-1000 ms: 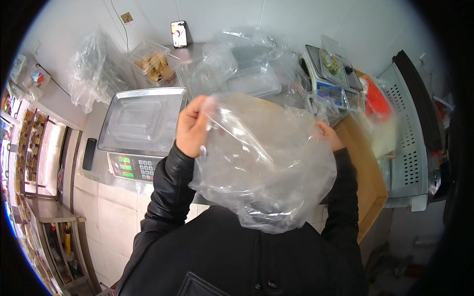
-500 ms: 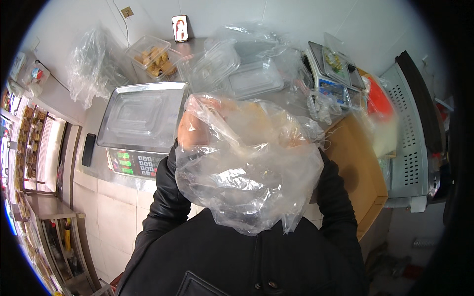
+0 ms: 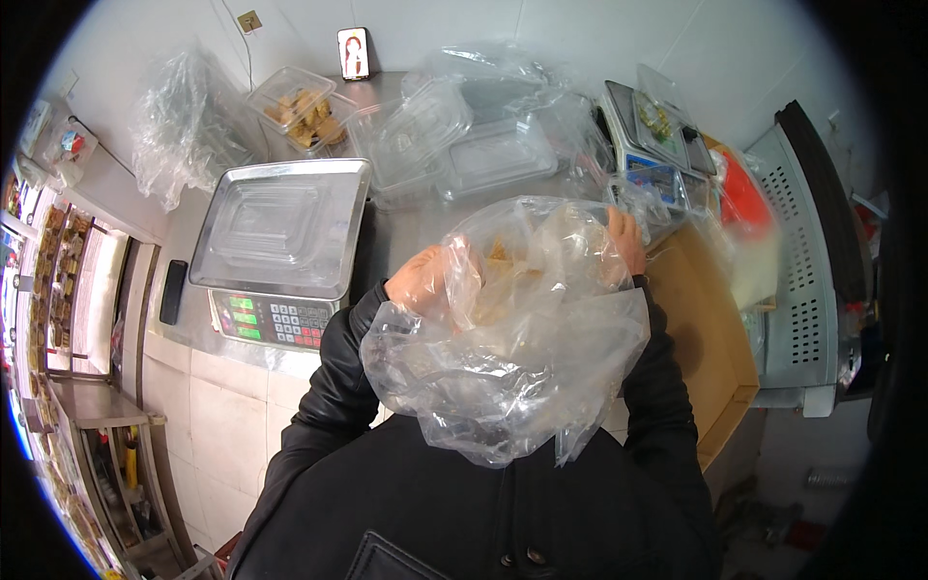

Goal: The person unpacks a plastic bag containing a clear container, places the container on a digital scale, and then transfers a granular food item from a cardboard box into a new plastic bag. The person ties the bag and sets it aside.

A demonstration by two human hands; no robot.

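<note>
A big, crinkled clear plastic bag hangs in front of my chest at the near edge of the steel table. At its left upper rim, my left hand grips the film, its fingers partly behind the plastic. My right hand clasps the opposite rim, with fingers curled over it. Between the hands the mouth is spread, and yellowish-brown pieces show blurrily through the film. Their kind cannot be made out. Left of my hands, a clear plastic tray or lid lies on the steel pan of a digital scale.
Clear plastic containers are stacked behind the bag, beside a box of brown food pieces. A propped phone stands at the wall. To the right are a second scale, a cardboard box and a perforated metal appliance.
My left hand has come down and right with its side of the bag. The bag's rim has dropped, so both hands and the contents show more plainly.
</note>
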